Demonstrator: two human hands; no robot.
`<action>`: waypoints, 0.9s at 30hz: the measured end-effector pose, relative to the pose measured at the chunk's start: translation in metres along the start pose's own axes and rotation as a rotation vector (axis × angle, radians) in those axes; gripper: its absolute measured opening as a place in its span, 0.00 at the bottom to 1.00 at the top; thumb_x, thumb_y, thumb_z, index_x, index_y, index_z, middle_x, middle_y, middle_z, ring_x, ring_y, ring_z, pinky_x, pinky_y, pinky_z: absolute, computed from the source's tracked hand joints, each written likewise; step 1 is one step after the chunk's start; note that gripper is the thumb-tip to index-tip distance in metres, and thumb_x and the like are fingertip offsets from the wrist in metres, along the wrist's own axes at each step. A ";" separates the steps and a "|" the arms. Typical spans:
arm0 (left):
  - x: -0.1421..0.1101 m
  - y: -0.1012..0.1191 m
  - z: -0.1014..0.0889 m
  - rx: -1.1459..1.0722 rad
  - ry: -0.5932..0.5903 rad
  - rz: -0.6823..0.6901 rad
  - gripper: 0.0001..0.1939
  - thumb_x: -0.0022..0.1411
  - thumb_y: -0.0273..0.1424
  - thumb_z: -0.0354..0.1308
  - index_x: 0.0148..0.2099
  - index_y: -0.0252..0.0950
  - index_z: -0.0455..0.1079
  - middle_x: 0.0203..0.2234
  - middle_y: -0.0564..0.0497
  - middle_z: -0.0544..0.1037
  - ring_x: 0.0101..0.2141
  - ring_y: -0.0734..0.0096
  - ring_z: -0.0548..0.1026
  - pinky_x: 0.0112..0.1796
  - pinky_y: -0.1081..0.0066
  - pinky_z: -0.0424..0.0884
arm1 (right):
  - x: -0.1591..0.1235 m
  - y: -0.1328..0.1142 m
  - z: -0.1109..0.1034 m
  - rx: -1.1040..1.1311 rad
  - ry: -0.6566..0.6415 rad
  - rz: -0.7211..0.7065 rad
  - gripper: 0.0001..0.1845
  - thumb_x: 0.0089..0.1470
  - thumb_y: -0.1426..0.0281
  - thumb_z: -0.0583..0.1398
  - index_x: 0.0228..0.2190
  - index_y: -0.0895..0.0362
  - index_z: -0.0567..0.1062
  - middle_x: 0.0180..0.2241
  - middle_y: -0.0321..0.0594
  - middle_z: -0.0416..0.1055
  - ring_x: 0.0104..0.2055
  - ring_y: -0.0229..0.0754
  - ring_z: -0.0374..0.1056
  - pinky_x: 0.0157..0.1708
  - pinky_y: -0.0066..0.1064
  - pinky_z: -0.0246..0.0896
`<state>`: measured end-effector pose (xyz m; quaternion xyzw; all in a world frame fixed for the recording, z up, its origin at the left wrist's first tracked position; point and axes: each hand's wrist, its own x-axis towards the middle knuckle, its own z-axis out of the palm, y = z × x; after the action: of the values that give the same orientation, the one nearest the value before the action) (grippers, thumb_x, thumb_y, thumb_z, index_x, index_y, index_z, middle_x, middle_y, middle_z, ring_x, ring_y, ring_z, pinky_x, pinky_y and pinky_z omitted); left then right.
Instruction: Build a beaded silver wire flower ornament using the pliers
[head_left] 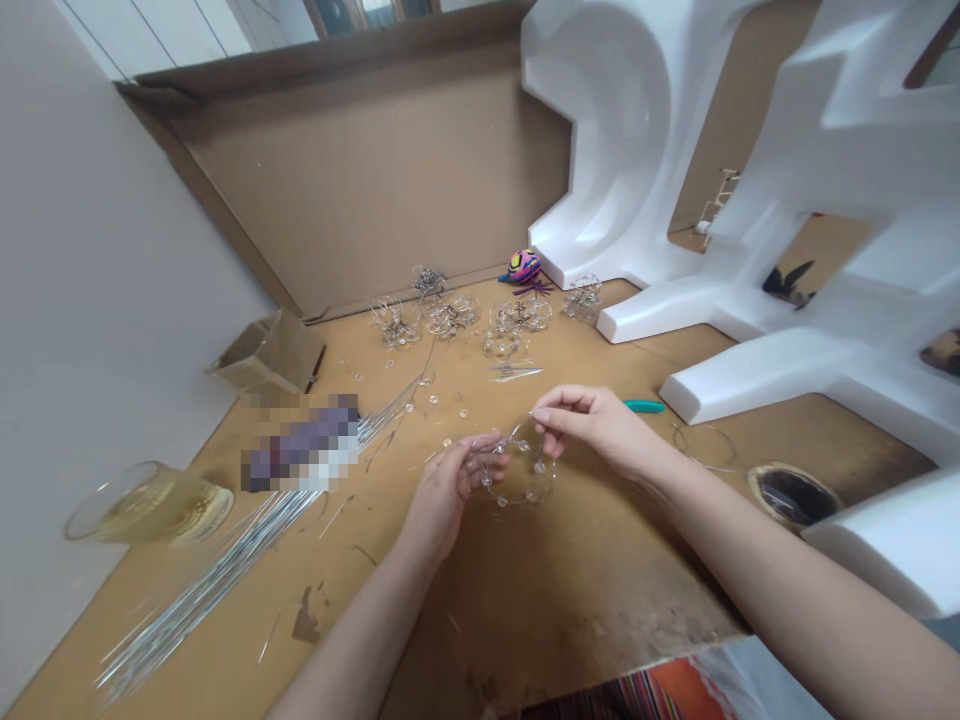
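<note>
Between my two hands is a ring of thin silver wire (531, 495) strung with clear beads. The fingers of my left hand (448, 485) curl around the ring's left side. At its upper right, my right hand (585, 420) pinches the wire between thumb and fingertips. Several loose clear beads (434, 399) lie on the table beyond my left hand. Short cut wires (516, 371) rest farther back. A tool's green handle (643, 406) shows behind my right wrist; the rest of it is hidden.
Finished-looking beaded wire pieces (453, 316) stand at the back near a colourful patterned object (523, 265). At left are a wire bundle (217, 575), a tilted-looking glass (161, 505) and a cardboard box (274, 352). White foam (720, 365) and a dark-filled bowl (795, 495) occupy the right.
</note>
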<state>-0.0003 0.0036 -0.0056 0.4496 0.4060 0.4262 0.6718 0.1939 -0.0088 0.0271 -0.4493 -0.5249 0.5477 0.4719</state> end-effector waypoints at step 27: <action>-0.004 -0.006 0.002 0.239 -0.007 0.122 0.09 0.53 0.31 0.58 0.37 0.36 0.69 0.21 0.57 0.67 0.21 0.80 0.63 0.25 0.77 0.59 | -0.006 0.002 0.012 -0.137 -0.134 -0.039 0.13 0.45 0.61 0.62 0.28 0.60 0.73 0.20 0.35 0.70 0.23 0.34 0.64 0.28 0.28 0.60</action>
<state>0.0018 -0.0025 -0.0104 0.5518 0.4233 0.4135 0.5877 0.1830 -0.0165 0.0259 -0.4325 -0.6000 0.5303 0.4144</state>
